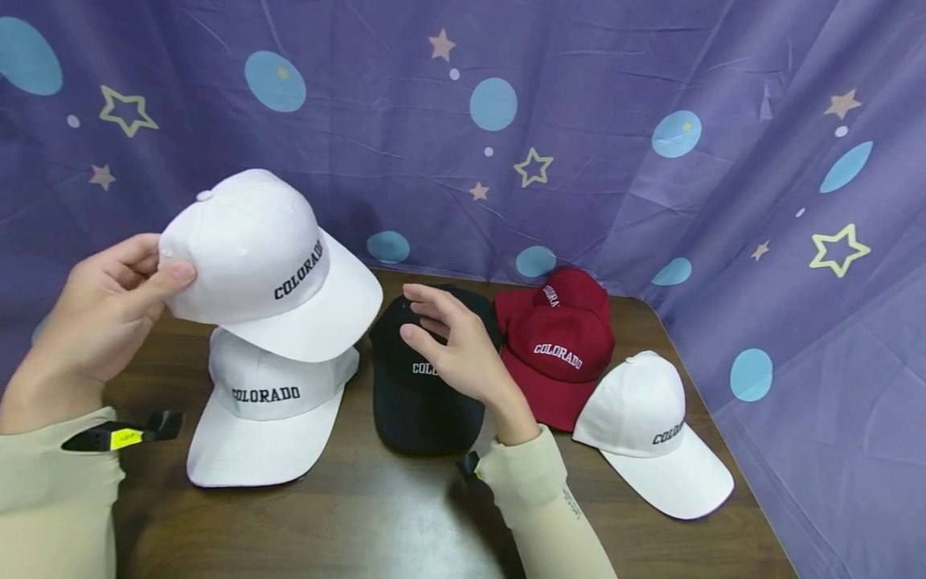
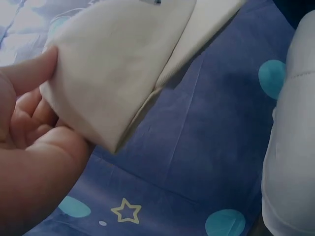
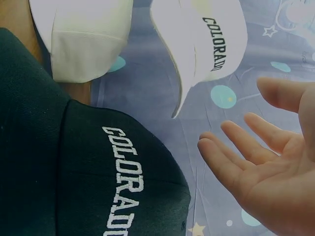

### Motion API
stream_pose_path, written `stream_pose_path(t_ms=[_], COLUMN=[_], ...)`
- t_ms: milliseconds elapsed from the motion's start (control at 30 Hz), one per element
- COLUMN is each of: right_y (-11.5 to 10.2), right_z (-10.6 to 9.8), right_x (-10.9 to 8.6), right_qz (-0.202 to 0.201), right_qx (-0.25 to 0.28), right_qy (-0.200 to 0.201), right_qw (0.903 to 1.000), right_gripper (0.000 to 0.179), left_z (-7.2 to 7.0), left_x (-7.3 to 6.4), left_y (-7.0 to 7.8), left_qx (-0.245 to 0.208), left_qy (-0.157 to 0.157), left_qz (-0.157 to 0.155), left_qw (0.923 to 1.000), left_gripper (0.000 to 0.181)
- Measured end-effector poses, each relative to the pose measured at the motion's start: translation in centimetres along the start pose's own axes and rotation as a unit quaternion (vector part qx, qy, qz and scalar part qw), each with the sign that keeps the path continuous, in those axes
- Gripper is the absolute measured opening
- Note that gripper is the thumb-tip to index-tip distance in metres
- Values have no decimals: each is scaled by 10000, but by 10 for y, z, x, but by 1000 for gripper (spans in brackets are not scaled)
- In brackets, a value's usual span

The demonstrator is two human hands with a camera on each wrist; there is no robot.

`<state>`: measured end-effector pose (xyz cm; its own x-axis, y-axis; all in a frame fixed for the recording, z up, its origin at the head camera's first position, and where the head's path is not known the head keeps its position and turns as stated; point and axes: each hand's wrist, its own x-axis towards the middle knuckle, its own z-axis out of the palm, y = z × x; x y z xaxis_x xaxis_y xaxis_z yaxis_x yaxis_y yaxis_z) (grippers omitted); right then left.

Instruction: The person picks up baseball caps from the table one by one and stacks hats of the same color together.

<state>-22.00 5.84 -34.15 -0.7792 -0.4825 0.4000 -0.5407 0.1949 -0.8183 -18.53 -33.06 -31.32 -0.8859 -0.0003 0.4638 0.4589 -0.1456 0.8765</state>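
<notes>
White cotton-like fabric with a rounded crown, a stiff curved brim and black COLORADO lettering made up the baseball cap (image 1: pixel 246 241) in the left hand (image 1: pixel 101 314), whose thumb and fingers pinched it at the rear edge. It was held up in the air, brim slanting down to the right, above a second white cap with black lettering (image 1: pixel 260 442) that sat on the brown wood-grain table (image 1: pixel 362 531); the head view overlapped the two, but the right wrist view showed a gap between them. The right hand (image 1: pixel 456 346) held nothing, its fingers loosely extended and its thumb well apart from them. It hung just above a black fabric cap with white lettering (image 1: pixel 427 418), without touching it, and in the head view it hid part of that lettering. Just right of the black cap, two dark-red caps with white lettering (image 1: pixel 557 346) sat one before the other, the front one covering much of the rear one; whether they were nested could not be told. Nearest the table's right edge lay a third white cap (image 1: pixel 644 410), its brim toward the lower right. Behind everything hung a purple fabric curtain (image 1: pixel 615 48) with blue ovals and stars.
</notes>
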Motion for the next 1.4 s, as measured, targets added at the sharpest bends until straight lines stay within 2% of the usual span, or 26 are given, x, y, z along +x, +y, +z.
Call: stream_pose_path(t_ms=[133,267,367,500,567,733,933,1100,1300,1400], right_y=[0,0,0,1,1,0,1,2,4,5], right_z=[0,0,1,3,4,5,5,7,9,10], right_x=[0,1,1,2,2,1,1,1,0,0], right_qz=[2,8,21,1,-34,-168,-264,-249,-254,-245], right_qx=[21,12,26,76,85,16,-154,-179,-13,92], right_qy=[31,107,126,38,-48,-362,-623,-764,-1084,-1219], right_qw=[10000,9999,9999,10000,9999,9992,9976,9966,9938,9922], right_gripper=[51,50,50,51,52,58,67,67,45,40], left_z=[3,5,6,7,8,12,13,11,9,7], left_x=[-3,-5,-7,-8,-8,-7,-4,-3,-3,-3], left_y=[2,5,5,6,6,5,-1,-6,-9,-9], left_qx=[782,1742,2046,1992,2032,2142,1654,1338,1295,1289], left_qy=[-456,-977,-1455,-2119,-2414,-2990,-3665,-4025,-4286,-4398], left_qz=[-216,-385,-348,-217,-170,-207,-150,-322,-368,-376], left_qw=[9957,9791,9673,9565,9487,9297,9155,9050,8934,8880], left_gripper=[32,31,30,29,31,36,40,41,43,43])
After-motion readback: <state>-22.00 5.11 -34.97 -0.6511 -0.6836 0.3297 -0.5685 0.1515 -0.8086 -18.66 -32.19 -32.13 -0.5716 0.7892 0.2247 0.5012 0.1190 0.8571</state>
